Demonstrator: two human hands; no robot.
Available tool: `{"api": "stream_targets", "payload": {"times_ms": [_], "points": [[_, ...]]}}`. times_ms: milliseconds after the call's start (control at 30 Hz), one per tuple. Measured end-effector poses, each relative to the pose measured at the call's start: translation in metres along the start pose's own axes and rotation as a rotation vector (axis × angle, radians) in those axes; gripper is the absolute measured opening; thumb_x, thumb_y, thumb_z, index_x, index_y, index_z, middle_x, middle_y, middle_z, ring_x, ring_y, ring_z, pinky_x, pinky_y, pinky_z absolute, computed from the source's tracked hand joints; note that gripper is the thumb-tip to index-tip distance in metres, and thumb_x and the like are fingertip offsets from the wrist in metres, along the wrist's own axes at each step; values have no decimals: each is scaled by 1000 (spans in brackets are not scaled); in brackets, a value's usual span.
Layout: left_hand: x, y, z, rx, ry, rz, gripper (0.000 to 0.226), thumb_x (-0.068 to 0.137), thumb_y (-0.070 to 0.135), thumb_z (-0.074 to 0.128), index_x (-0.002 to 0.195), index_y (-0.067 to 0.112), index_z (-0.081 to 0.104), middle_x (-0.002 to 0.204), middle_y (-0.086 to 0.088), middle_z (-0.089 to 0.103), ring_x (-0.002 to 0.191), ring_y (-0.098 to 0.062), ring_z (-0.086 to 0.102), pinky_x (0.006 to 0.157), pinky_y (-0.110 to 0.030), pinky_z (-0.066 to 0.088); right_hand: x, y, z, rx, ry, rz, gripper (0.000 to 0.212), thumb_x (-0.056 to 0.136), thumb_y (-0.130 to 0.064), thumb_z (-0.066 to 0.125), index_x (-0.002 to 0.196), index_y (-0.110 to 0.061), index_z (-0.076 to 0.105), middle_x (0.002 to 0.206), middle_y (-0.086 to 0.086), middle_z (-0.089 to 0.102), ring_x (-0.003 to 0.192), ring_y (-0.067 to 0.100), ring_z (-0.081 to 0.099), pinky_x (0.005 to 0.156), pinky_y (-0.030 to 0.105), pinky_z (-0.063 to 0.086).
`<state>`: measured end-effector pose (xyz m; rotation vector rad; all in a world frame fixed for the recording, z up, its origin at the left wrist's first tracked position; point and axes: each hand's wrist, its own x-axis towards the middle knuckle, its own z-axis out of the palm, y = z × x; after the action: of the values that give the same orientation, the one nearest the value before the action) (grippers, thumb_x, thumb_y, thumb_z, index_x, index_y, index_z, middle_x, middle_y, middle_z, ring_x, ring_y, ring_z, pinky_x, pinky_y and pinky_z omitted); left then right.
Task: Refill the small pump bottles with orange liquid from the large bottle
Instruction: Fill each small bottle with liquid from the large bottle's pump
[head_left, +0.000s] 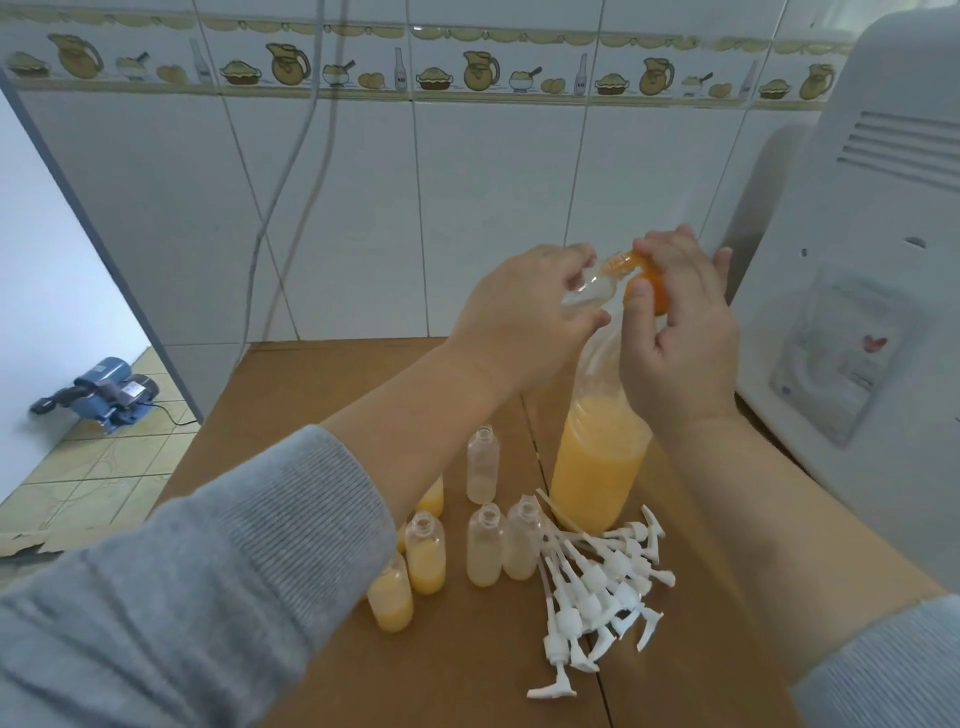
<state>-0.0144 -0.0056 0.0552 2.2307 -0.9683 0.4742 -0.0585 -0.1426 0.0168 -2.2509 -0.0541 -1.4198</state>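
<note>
On the brown tabletop (322, 395) we saw the large bottle (597, 467) standing about half full of orange liquid. Our right hand (675, 332) curled its fingers around the bottle's orange top, while our left hand (524, 306) gripped a clear small pump bottle (228, 293) tilted against it. More small bottles and a heap of white pumps (597, 587) lay beside the base.

The large bottle (597, 457) is clear, thin plastic with a glossy orange cap (652, 286). The small bottles (485, 551) at its 8 o'clock are frosted, translucent plastic. The pumps (597, 597) at 6 o'clock are smooth white plastic. The tabletop (322, 395) looks like matt brown cardboard. The sleeves (208, 571) are ribbed grey knit. The wall tiles (467, 208) are glossy white ceramic.
</note>
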Motion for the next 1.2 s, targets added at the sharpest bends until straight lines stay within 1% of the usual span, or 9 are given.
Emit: {"api": "stream_targets", "payload": {"times_ms": [100, 267, 400, 600, 767, 867, 1000, 1100, 1200], "points": [[4, 3, -8, 47, -10, -1, 33, 82, 36, 65, 110, 18, 58, 99, 7, 60, 88, -13, 52, 72, -26, 38, 7, -3, -4, 12, -32, -4, 39, 96, -23, 34, 121, -3, 57, 126, 10, 58, 135, 17, 36, 117, 25, 5], [8, 7, -12, 12, 9, 11, 38, 83, 38, 65, 116, 21, 57, 103, 9, 59, 84, -9, 48, 71, -22, 34, 14, -6, -5, 18, 17, -21, 38, 96, -22, 35, 119, -2, 58, 124, 11, 59, 135, 21, 36, 117, 32, 8], [5, 4, -5, -10, 6, 14, 37, 84, 36, 64, 116, 20, 57, 104, 7, 60, 89, -10, 51, 75, -24, 39, 0, 1, 3, 20, 60, -22, 34, 95, -15, 38, 120, -3, 57, 125, 10, 59, 134, 19, 38, 119, 35, 11], [5, 0, -3, -9, -40, -19, 43, 83, 38, 65, 122, 22, 55, 109, 9, 59, 87, -7, 47, 77, -24, 38, -1, 1, 0, 20, -14, 36, 37, 95, -18, 36, 123, -5, 57, 127, 8, 58, 134, 17, 38, 118, 27, 6], [11, 4, -17, -15, -38, -31, 49, 83, 40, 66, 127, 26, 52, 112, 12, 58, 87, -6, 46, 80, -24, 39, 16, -14, -20, -33, -113, 44, 44, 98, -28, 29, 128, -8, 54, 136, 6, 52, 140, 16, 28, 117, 28, 3], [6, 1, -22, -74, -53, -100, 49, 83, 41, 68, 127, 26, 53, 112, 13, 59, 84, -6, 47, 77, -20, 37, 24, -18, -26, -48, -170, 93, 44, 99, -30, 28, 130, -11, 54, 141, 4, 48, 143, 15, 23, 116, 26, -2], [-22, -23, -25, -151, -90, -258, 33, 83, 39, 68, 111, 27, 56, 101, 15, 59, 81, -2, 53, 67, -11, 37, 21, -21, -25, -76, -224, 124, 48, 98, -36, 28, 135, -15, 49, 146, 1, 42, 143, 14, 22, 112, 21, -7], [-48, -47, -24, -140, -158, -389, 27, 81, 39, 69, 101, 22, 60, 93, 10, 61, 84, -6, 57, 66, -18, 42, 18, -23, -23, -77, -228, 137, 46, 99, -35, 29, 137, -15, 47, 148, 0, 39, 144, 15, 20, 112, 24, -7], [-71, -63, -20, -37, -307, -450, 23, 82, 38, 69, 99, 25, 60, 90, 12, 59, 81, -3, 54, 62, -19, 40, 17, -22, -24, -77, -213, 149, 47, 99, -35, 28, 137, -17, 47, 148, -1, 40, 143, 14, 20, 113, 24, -6]]}}
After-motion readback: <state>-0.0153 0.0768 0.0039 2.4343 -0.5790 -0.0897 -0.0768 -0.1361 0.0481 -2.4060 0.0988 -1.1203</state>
